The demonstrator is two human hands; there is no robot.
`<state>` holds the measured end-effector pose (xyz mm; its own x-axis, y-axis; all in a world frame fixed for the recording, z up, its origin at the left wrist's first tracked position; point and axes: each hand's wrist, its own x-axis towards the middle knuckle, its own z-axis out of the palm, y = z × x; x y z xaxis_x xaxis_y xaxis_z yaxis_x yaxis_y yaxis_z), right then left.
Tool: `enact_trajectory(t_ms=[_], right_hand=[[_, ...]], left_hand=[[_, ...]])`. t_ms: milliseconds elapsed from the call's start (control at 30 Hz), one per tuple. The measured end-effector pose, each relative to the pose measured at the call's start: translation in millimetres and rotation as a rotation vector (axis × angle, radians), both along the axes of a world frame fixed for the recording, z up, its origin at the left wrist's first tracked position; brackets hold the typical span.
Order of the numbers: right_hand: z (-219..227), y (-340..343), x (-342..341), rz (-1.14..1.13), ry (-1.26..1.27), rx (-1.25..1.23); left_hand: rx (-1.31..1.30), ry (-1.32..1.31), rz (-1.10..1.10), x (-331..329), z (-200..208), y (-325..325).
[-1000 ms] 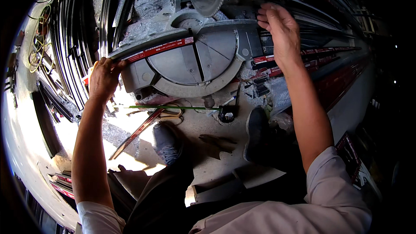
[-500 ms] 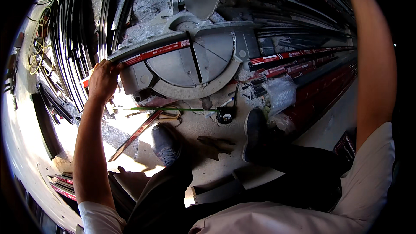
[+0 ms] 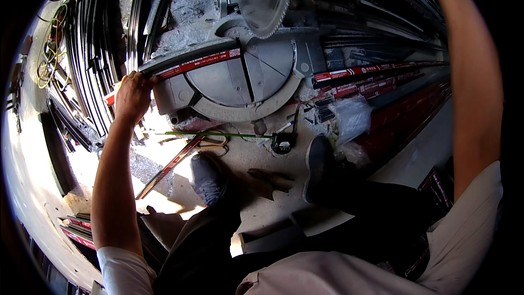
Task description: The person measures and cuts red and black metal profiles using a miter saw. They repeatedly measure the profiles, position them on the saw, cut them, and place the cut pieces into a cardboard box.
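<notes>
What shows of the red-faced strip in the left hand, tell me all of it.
The red-faced strip is long and narrow, with pale printing along its red face; its material is unclear. It lies slanting on the left half of the grey saw table, its right end near the dark slot. The left hand grips its left part.

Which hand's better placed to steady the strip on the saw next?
Left, probably: the left hand grips the strip. The right hand is out of frame; its forearm runs off the top edge.

Slim dark strip (image 3: pixel 199 64) with red face lies aslant on the grey saw table (image 3: pixel 218 83), right end at the slot (image 3: pixel 245 74)
</notes>
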<state>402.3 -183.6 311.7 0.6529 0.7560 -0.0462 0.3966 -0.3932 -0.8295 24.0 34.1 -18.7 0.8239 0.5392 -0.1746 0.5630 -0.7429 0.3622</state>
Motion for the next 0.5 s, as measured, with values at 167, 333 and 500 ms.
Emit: enact_trajectory(t_ms=[167,333,500], right_hand=[[-18.0,-51.5,-72.2,-0.143,-0.108,0.135],[-58.9,-94.7,-115.0,-0.120,-0.111,0.221],[-103.3,-134.8,-128.6,-0.041,-0.203,0.320]], left_hand=[[0.023,-0.041,-0.037,1.8,-6.7,1.1],[0.043,-0.065,-0.025,-9.5,-5.6,3.2],[0.061,-0.094,-0.054,-4.2,-12.4,4.9]])
